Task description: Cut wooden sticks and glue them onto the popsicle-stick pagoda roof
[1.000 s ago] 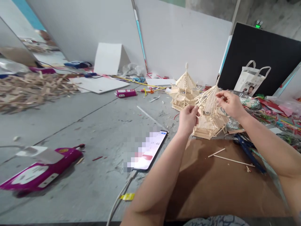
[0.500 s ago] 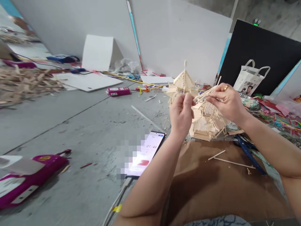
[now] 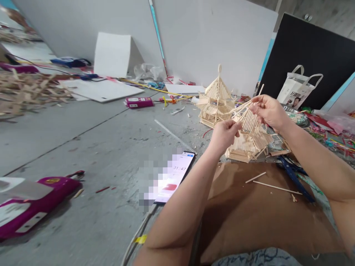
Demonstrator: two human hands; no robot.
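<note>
My left hand (image 3: pixel 224 135) is closed in a pinch on the lower end of a bundle of thin wooden sticks (image 3: pixel 240 111). My right hand (image 3: pixel 268 110) is closed on the upper end of the same sticks. Both hands hover just in front of a stick-built pagoda roof model (image 3: pixel 251 140) that stands at the far edge of a brown cardboard sheet (image 3: pixel 249 214). A second, taller stick pagoda (image 3: pixel 216 98) stands behind it on the grey floor.
A phone (image 3: pixel 174 176) with a lit timer screen lies left of the cardboard, its cable running toward me. Loose sticks (image 3: pixel 273 186) and blue scissors (image 3: pixel 294 175) lie on the cardboard. A magenta box (image 3: pixel 33 203) sits at left, a paper bag (image 3: pixel 298 90) and coloured clutter at right.
My left hand has dropped lower and a little right, still pinching the sticks. My right hand has stayed near the roof model's tip. The view has shifted slightly.
</note>
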